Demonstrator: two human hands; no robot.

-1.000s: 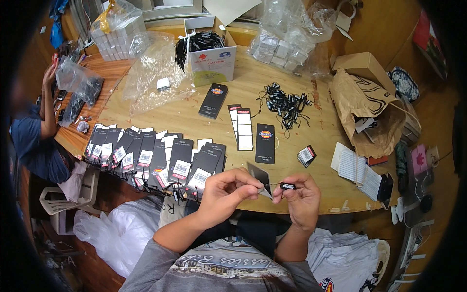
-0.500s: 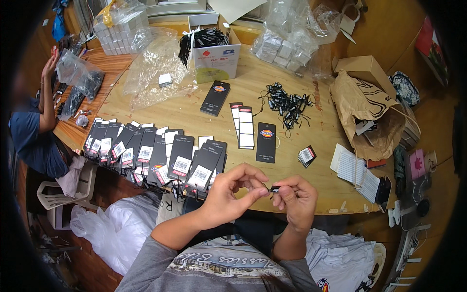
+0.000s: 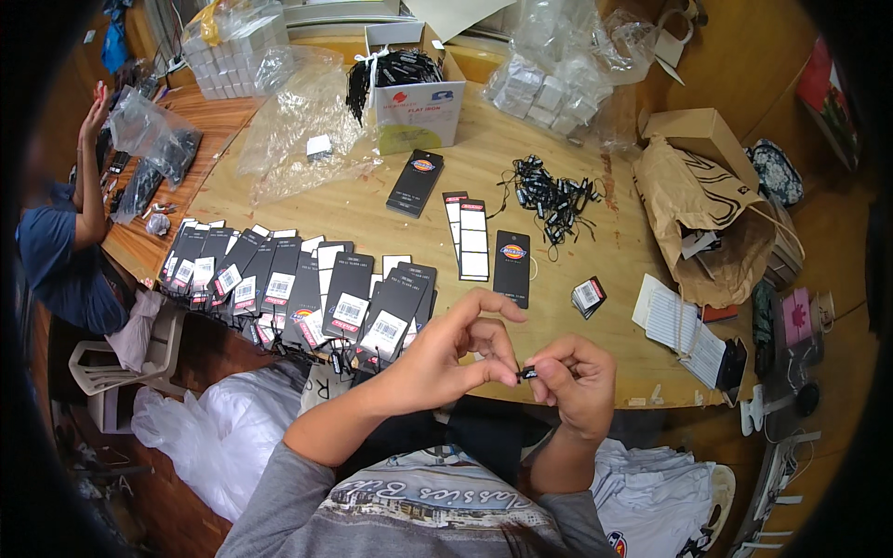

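Observation:
Above the front edge of the table, my right hand (image 3: 575,383) pinches a small black hang tag string with a plastic seal (image 3: 528,373) between thumb and fingers. My left hand (image 3: 460,358) meets it from the other side, thumb and a bent finger closed at the seal's left end, the index finger raised. The thin cord itself is mostly hidden. Just beyond the hands lie a black hang tag (image 3: 512,270) with a white cord beside it, white label strips (image 3: 473,240) with red ends, and a small stack of barcode stickers (image 3: 588,295).
Rows of black tags with barcode stickers (image 3: 352,312) overlap along the left front edge. A pile of black tag strings (image 3: 549,197), a stack of black tags (image 3: 415,183), a carton of strings (image 3: 420,112) and a paper bag (image 3: 702,214) stand beyond. Another person (image 3: 65,251) sits at left.
My left index finger has lifted and straightened away from the thumb. Both hands have shifted slightly right and nearer to me, the seal still between them.

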